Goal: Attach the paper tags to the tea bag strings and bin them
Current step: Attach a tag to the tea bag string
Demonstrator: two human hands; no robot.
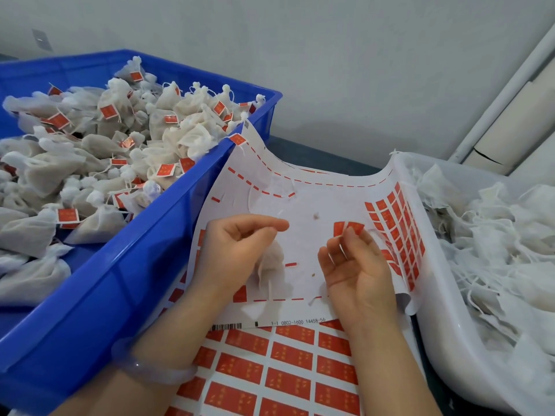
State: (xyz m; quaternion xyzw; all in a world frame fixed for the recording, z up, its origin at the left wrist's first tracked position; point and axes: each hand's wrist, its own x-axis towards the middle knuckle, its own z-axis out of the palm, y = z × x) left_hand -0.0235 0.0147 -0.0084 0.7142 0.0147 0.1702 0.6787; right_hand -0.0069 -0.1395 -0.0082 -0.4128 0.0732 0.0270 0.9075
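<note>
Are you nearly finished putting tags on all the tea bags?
Not nearly. Lots of tagged tea bags already fill the blue bin. Right now the left hand holds one tea bag and the right hand pinches a red tag for it. The white tub holds a big heap of untagged bags, and the lower tag sheet looks almost full.

Tea bag (271, 267) blurred, half hidden behind left hand (235, 247); blue bin (120, 265) cropped left.

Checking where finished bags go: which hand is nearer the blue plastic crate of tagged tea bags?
Left. The left hand sits right beside the blue plastic crate; the right hand is farther right, next to the white plastic tub.
</note>
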